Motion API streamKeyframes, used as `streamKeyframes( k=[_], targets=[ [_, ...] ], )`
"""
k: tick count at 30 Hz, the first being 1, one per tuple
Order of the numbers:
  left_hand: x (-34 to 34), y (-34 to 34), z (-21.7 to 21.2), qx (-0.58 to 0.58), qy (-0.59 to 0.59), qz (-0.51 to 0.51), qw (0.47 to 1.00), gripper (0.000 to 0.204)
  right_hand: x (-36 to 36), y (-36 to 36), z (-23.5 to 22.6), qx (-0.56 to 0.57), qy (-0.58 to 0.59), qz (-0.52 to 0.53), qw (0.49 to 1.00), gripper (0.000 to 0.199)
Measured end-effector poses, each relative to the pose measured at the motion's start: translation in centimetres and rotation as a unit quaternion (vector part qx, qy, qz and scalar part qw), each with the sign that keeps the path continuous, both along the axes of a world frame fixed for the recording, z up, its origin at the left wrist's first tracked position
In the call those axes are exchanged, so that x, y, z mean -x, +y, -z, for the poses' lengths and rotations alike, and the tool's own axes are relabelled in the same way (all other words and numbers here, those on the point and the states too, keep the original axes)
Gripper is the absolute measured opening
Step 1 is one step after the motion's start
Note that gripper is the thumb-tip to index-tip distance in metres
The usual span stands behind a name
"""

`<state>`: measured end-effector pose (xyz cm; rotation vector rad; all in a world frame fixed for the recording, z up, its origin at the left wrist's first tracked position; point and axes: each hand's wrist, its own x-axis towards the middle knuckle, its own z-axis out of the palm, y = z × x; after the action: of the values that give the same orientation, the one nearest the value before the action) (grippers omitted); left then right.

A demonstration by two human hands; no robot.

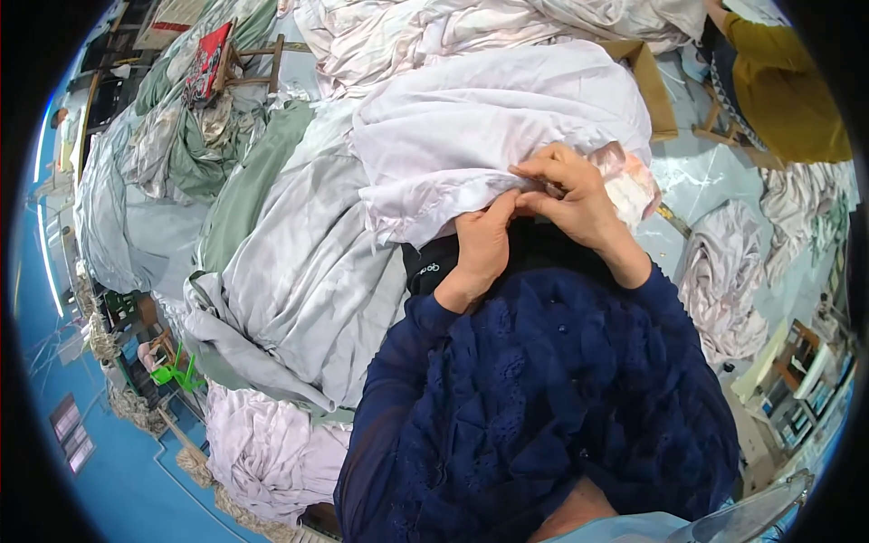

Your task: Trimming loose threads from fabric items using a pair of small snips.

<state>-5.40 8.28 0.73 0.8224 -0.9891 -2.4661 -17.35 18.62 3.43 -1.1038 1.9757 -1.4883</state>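
Observation:
A large pale pinkish-white cloth [471, 113] is heaped in front of me, its near edge gathered up over my lap. My left hand [484, 240] pinches that edge between thumb and fingers. Right beside it, my right hand [570, 195] is closed on the same edge with thumb and forefinger, the fingertips of both hands nearly touching. Whether a thread or small tool sits between the fingertips is too small to tell. A pink-patterned piece of cloth [629, 185] shows just past my right wrist.
Grey-white fabric [308, 262] and green fabric [253, 190] pile up on my left. A cardboard box [652, 90] stands behind the white cloth. At the far right sits a person in a mustard top [787, 90]. More crumpled cloth [724, 271] lies on the floor to my right.

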Motion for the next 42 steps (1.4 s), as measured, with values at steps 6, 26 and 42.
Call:
streamKeyframes(
  k=[6,26,42],
  targets=[
    [0.2,-0.1,-0.8,-0.005,-0.025,0.023,0.999,0.015,0.1,-0.1,1.1,0.017,0.028,0.06,0.998,0.008],
    [-0.7,-0.1,1.0,0.04,-0.034,0.02,0.998,0.018,-0.4,-0.4,-0.2,0.001,0.029,0.04,0.999,0.034],
    [-0.1,-0.3,-0.2,0.019,-0.052,0.032,0.998,0.021,0.2,0.5,0.9,0.012,-0.062,0.12,0.991,0.009]
  ],
)
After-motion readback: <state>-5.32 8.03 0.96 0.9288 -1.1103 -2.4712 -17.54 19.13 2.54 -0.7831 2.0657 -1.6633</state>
